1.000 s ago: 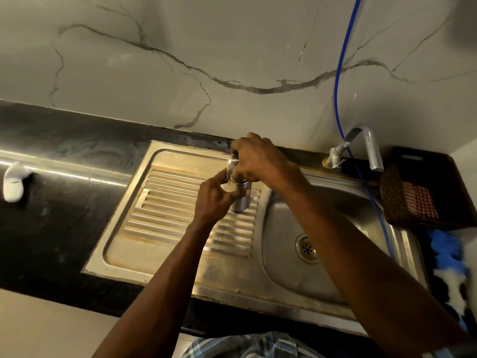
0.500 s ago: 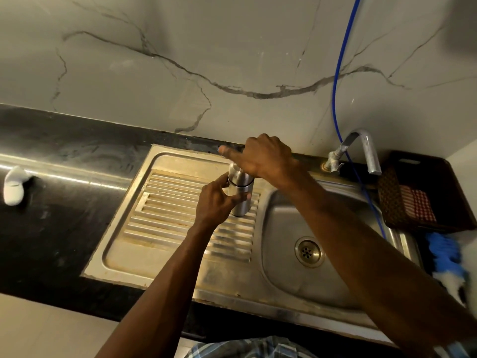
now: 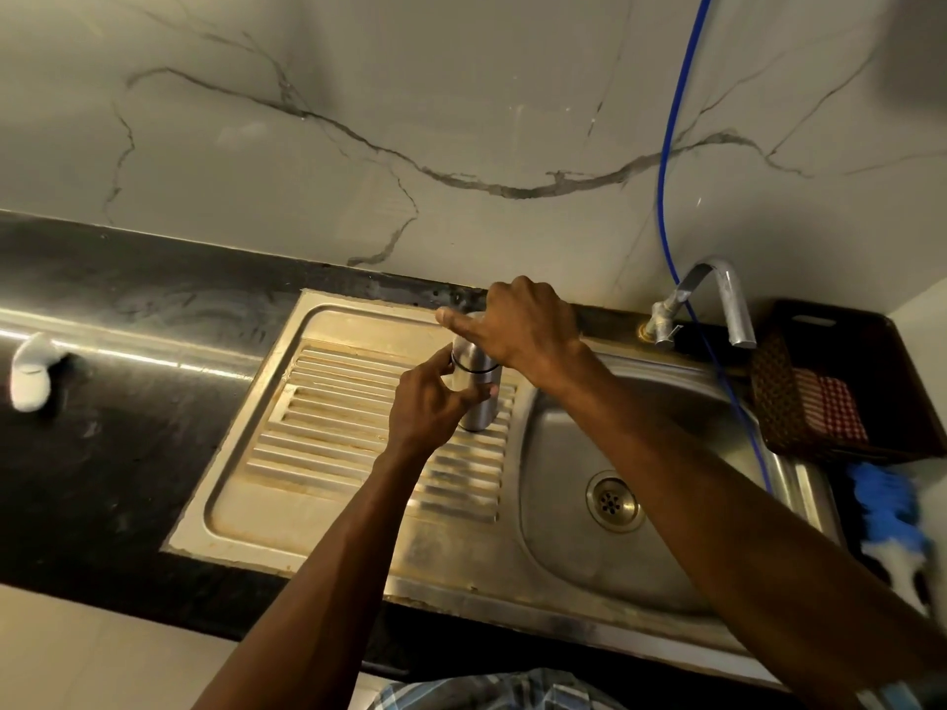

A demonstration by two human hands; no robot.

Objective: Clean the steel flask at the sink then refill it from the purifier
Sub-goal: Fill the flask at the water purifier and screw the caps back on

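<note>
A steel flask (image 3: pixel 479 397) stands upright on the ribbed drainboard (image 3: pixel 338 427) of the steel sink, close to the basin (image 3: pixel 589 453). My left hand (image 3: pixel 428 404) grips the flask's body from the left, fingers curled round it. My right hand (image 3: pixel 517 325) sits on top of the flask and grips its cap, with the index finger stretched out to the left. The cap itself is mostly hidden under that hand.
A steel tap (image 3: pixel 717 299) curves over the basin's back right corner, with a blue hose (image 3: pixel 671 171) running down the wall past it. A dark basket (image 3: pixel 845 381) holds a red checked cloth at the right. A white object (image 3: pixel 31 379) lies on the black counter (image 3: pixel 102 402).
My right hand has turned on top of the flask, and its index finger has stretched out to the left. My left hand keeps its grip on the body.
</note>
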